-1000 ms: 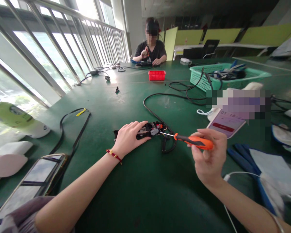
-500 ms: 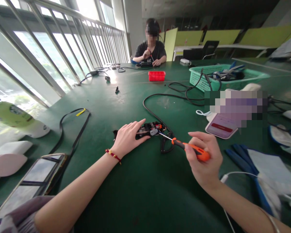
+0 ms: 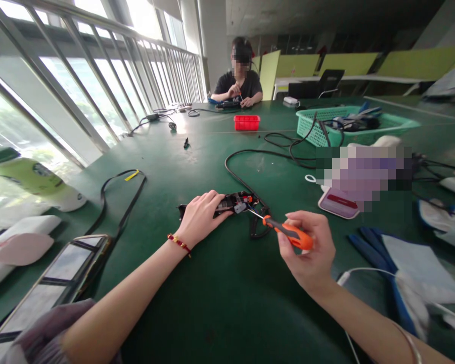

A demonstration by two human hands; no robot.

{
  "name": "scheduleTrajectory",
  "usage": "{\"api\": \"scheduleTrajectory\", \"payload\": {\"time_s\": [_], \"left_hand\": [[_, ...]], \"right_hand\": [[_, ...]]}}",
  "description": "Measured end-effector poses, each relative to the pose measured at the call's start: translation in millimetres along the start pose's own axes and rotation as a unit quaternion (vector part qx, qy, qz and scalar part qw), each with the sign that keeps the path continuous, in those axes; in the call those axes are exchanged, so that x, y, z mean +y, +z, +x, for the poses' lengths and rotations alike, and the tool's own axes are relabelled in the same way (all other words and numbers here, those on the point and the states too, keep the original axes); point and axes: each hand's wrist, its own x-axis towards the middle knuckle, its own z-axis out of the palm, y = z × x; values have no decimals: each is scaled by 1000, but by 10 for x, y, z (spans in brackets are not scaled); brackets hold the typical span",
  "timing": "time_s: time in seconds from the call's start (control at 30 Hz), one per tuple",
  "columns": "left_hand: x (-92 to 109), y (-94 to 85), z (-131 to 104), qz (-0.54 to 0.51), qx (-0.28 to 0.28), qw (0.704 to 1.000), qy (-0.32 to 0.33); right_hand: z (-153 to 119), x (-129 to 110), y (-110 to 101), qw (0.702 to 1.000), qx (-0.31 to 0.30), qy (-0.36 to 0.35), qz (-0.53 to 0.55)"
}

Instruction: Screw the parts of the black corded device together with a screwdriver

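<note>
The right hand (image 3: 311,253) pinches the handle of an orange-and-black screwdriver (image 3: 293,236) between thumb and fingers; its tip reaches the exposed insides of a black gadget (image 3: 232,203), though whether it touches cannot be told. The left hand (image 3: 200,215) is closed loosely over the gadget's left part, pressing from above. The gadget lies mid-table, well in from the left edge, with room to move on its near side. The table (image 3: 220,303) is green. A black cable (image 3: 233,157) curves beyond the gadget. A red box (image 3: 246,123) sits toward the far edge, where another person (image 3: 238,83) sits. A metal railing (image 3: 98,43) follows the left edge. Compared with half a second ago, the right hand is slightly nearer the left.
</note>
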Motion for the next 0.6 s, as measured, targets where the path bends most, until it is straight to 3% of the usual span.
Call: {"api": "scheduleTrajectory", "payload": {"time_s": [0.07,0.2,0.27,0.37,0.5,0.6], "left_hand": [[27,-34,0,2,-13,1000,-7],[70,-108,7,2,-45,999,-12],[89,-145,4,9,-56,998,-13],[99,-203,-30,24,-59,998,-31],[21,-264,-148,31,-57,994,-90],[-118,-286,-270,39,-42,988,-143]], "right_hand": [[6,-10,-9,999,-34,0,-32],[44,-32,-22,999,-16,-29,-33],[65,-47,-23,997,-46,-58,-24],[76,-69,-9,983,-157,-85,-42],[57,-67,31,938,-323,-69,-100],[52,-51,45,914,-390,-72,-81]]}}
